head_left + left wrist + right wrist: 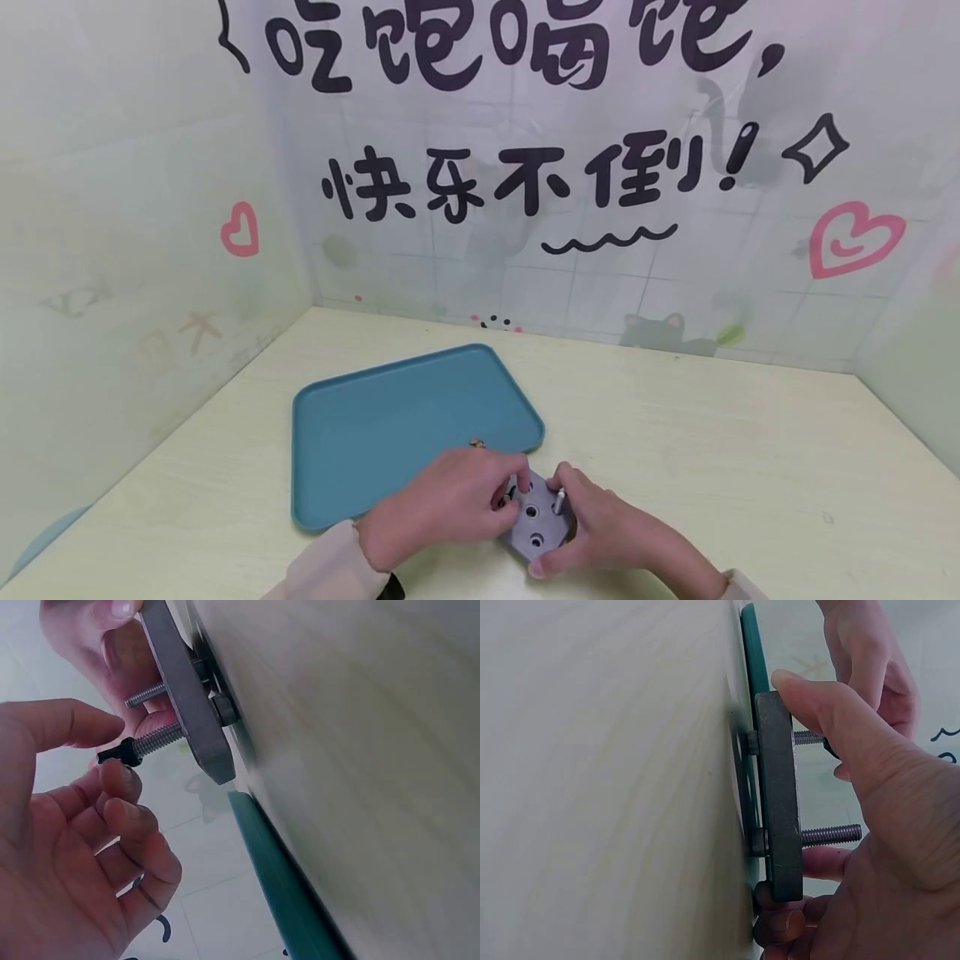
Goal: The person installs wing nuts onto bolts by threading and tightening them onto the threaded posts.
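A grey plate (550,527) with angled sides and several round holes is held near the table's front by my right hand (603,527), thumb and fingers on its opposite edges. Two threaded bolts pass through it: a bare bolt (831,835) near the right hand, and a second bolt (159,738) with a black wing nut (129,752) at its end. Their heads (223,709) sit on the plate's underside, against or just above the table. My left hand (465,493) has its thumb and fingertips curled round the wing nut, which the head view mostly hides.
A blue tray (375,425) lies behind and left of the hands, its near-right corner close to the plate. A small brass-coloured piece (477,443) shows at the tray's near side, partly behind the left hand. Printed wall panels (480,275) enclose the pale table (712,450).
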### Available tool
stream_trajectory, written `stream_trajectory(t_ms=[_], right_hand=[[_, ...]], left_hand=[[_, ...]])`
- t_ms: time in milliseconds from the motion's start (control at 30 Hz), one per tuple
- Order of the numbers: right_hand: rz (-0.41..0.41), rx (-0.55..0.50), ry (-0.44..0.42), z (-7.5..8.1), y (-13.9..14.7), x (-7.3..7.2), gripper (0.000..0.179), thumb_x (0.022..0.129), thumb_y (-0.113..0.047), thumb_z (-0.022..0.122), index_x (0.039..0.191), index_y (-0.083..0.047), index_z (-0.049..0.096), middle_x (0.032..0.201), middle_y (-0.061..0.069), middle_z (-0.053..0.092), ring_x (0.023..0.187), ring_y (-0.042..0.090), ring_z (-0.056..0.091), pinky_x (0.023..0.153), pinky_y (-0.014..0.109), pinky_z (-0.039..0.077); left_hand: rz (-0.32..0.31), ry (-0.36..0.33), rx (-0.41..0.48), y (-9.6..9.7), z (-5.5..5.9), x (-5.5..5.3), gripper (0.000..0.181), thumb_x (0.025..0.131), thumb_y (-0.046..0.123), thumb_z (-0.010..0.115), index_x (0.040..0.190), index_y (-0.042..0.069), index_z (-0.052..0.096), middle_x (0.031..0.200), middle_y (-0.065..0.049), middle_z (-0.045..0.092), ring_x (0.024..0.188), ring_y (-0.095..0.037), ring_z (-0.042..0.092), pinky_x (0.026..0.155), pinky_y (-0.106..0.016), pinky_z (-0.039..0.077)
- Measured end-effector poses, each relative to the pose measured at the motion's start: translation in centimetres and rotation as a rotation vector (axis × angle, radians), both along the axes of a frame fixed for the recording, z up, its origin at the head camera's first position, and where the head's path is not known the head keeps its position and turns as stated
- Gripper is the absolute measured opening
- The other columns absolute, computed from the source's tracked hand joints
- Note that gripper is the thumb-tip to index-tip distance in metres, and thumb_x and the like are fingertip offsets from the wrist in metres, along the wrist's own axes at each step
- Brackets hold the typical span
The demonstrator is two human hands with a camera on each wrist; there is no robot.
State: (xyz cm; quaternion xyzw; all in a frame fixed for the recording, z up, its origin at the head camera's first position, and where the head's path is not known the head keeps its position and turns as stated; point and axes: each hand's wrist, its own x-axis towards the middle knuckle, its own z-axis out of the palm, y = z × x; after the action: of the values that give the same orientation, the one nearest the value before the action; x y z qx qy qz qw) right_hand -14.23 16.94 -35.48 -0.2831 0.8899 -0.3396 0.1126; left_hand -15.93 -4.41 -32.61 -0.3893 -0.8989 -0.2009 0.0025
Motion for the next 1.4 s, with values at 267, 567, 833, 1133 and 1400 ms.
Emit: stream_trajectory(t_ms=[267,567,833,1133,1400], right_hand=[[0.018,-0.022,0.017,0.05,0.07,-0.05,0.061,0.067,-0.038,0.080,0.100,-0.008,0.039,0.085,-0.001,0.048,0.076,0.001,0.045,0.062,0.019,0.036],[0.006,-0.022,0.016,-0.06,-0.05,0.15,0.061,0.066,-0.041,0.080,0.099,-0.009,0.039,0.084,-0.002,0.049,0.075,0.001,0.047,0.062,0.019,0.038],[-0.001,-0.007,0.010,-0.01,-0.03,0.13,0.061,0.066,-0.042,0.080,0.099,-0.010,0.039,0.084,-0.001,0.048,0.075,0.002,0.045,0.062,0.019,0.036],[-0.003,0.001,0.003,0.07,-0.11,0.13,0.061,0.066,-0.042,0.080,0.099,-0.010,0.039,0.084,-0.001,0.047,0.075,0.002,0.045,0.061,0.019,0.036],[-0.012,0.011,-0.023,0.19,-0.13,0.10,0.061,0.067,-0.042,0.079,0.100,-0.010,0.039,0.086,0.000,0.048,0.076,0.003,0.046,0.062,0.020,0.037]], left_hand=[[0.052,0.086,-0.071,0.33,-0.07,0.27,0.012,0.082,0.030,0.062,0.086,0.019,0.059,0.057,0.015,0.041,0.049,-0.001,0.034,0.044,-0.018,0.031],[0.138,0.149,-0.085,0.56,-0.17,0.72,0.020,0.082,0.037,0.065,0.085,0.020,0.057,0.055,0.013,0.040,0.050,-0.003,0.035,0.043,-0.019,0.030],[0.141,0.144,-0.050,0.53,-0.32,0.78,0.017,0.085,0.034,0.065,0.082,0.020,0.056,0.057,0.013,0.041,0.053,-0.002,0.037,0.044,-0.018,0.031],[0.123,0.114,-0.050,0.51,-0.30,0.69,0.017,0.085,0.037,0.064,0.079,0.022,0.059,0.051,0.013,0.037,0.051,-0.002,0.035,0.044,-0.018,0.030],[0.127,0.111,-0.018,0.62,-0.19,0.74,0.015,0.084,0.029,0.064,0.072,0.023,0.058,0.051,0.014,0.040,0.051,-0.002,0.036,0.044,-0.018,0.030]])
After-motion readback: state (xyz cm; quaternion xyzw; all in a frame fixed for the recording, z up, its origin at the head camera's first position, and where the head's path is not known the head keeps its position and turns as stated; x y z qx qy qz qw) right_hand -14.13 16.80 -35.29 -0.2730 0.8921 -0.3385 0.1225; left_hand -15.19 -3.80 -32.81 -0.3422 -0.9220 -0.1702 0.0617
